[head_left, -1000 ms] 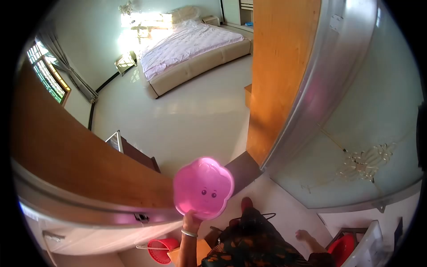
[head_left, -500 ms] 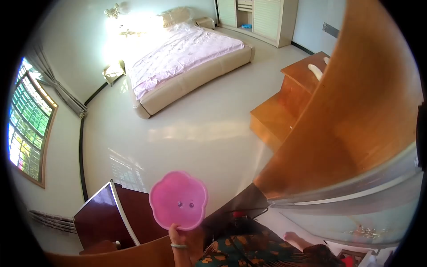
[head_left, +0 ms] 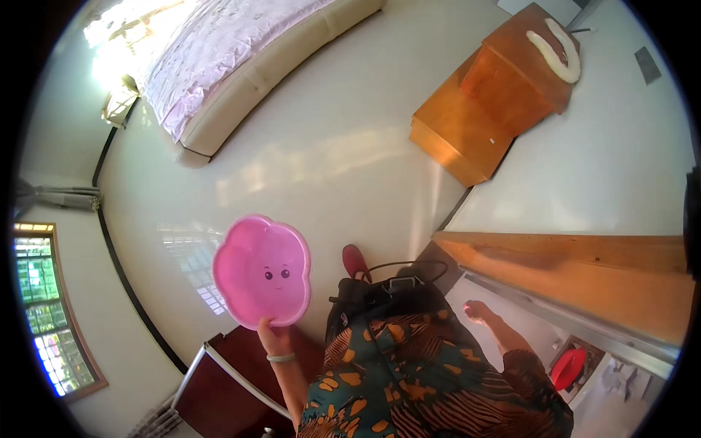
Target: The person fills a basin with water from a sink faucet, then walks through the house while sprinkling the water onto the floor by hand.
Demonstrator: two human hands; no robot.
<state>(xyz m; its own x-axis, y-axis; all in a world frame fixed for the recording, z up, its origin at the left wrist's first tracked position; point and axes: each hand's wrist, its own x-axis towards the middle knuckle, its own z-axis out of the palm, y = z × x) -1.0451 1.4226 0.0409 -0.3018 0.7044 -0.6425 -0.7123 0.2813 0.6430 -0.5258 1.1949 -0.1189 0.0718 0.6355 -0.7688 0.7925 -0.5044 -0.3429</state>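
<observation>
A pink flower-shaped basin [head_left: 261, 270] with a small printed face is held out at the lower left of the view. My left hand [head_left: 273, 337] grips its near rim, with the thumb over the edge and a pale bangle on the wrist. On the right side, my right hand [head_left: 478, 312] hangs low beside my patterned clothing, its fingers curled, and whether they hold anything is too small to make out. A red shoe [head_left: 355, 261] shows on the floor in front of me.
A bed [head_left: 241, 80] with a pale sheet stands at the upper left. Brown wooden box-like furniture [head_left: 475, 109] is at the upper right. The orange door frame [head_left: 584, 274] lies to my right, and dark red furniture [head_left: 219, 387] is at the lower left.
The view has moved through the doorway into the room and turned. The basin has shifted left and up in view, still in my left hand. The wooden furniture now shows fully.
</observation>
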